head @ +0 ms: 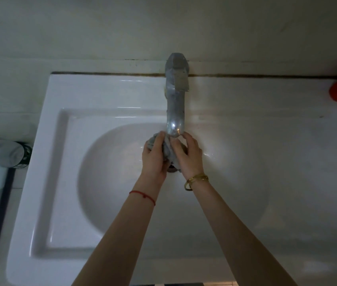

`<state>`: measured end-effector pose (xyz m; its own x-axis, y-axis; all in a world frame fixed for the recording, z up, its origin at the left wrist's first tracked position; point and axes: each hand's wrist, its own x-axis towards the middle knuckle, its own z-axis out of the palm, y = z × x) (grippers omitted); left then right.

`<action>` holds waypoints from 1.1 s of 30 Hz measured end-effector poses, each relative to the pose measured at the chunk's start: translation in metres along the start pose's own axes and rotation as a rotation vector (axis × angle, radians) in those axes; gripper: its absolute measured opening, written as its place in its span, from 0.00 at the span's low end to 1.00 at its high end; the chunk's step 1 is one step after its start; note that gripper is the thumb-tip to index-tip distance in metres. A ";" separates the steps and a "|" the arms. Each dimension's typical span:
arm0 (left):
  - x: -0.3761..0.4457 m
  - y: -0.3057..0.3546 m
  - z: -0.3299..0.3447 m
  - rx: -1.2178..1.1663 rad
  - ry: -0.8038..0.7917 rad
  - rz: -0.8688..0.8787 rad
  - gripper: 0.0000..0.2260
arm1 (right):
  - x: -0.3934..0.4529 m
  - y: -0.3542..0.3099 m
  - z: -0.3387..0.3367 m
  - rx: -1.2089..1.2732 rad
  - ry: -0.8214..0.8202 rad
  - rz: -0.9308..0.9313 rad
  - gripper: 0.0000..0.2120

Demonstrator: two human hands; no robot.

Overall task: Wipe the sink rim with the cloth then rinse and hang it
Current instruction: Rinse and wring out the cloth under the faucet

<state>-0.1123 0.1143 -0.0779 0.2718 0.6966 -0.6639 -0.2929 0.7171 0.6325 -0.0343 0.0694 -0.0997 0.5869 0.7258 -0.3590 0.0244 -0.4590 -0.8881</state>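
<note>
Gripping the bunched grey cloth [168, 150] from both sides, the fingers of the left hand [155, 154] curl round its left part while the right hand [189, 155] pinches its right part. The cloth sits directly under the spout of the faucet [176, 96], above the drain [171, 168] in the middle of the sink [60, 162]. No water stream can be made out. Judged by its look, the cloth is soft, limp and light, heavier and more slippery when wet; take hold by a gathered fold for wringing, by a corner for hanging.
</note>
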 end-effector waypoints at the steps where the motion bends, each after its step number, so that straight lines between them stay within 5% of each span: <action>1: 0.001 -0.004 0.002 0.008 0.028 0.001 0.10 | -0.001 0.002 0.001 0.074 0.005 0.108 0.25; 5: 0.001 -0.012 -0.001 0.530 0.197 0.325 0.08 | 0.004 0.005 0.004 0.591 -0.108 0.494 0.23; 8: 0.002 -0.010 -0.010 0.747 0.106 0.461 0.10 | 0.011 0.002 0.003 0.736 -0.075 0.620 0.19; 12: 0.008 -0.013 -0.004 0.682 0.115 0.424 0.05 | 0.016 -0.005 0.012 0.531 0.067 0.568 0.11; 18: 0.025 -0.019 0.008 0.693 0.225 0.443 0.05 | 0.025 -0.017 0.026 0.131 0.282 0.267 0.21; 24: 0.035 -0.013 0.004 0.722 0.249 0.364 0.15 | 0.024 -0.008 0.026 -0.015 0.249 0.028 0.25; 28: 0.036 -0.010 0.008 0.747 0.324 0.126 0.16 | 0.014 -0.002 0.016 -0.224 0.242 -0.259 0.20; 31: 0.034 -0.007 0.010 0.497 0.294 -0.040 0.12 | 0.011 0.004 0.006 -0.180 0.196 -0.171 0.11; 33: 0.026 -0.004 0.009 0.251 0.218 -0.071 0.07 | 0.014 0.003 0.000 0.154 0.193 0.074 0.06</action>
<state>-0.0958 0.1301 -0.0938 0.0735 0.6427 -0.7626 -0.0382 0.7659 0.6418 -0.0262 0.0783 -0.1073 0.7265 0.5747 -0.3766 -0.1394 -0.4135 -0.8998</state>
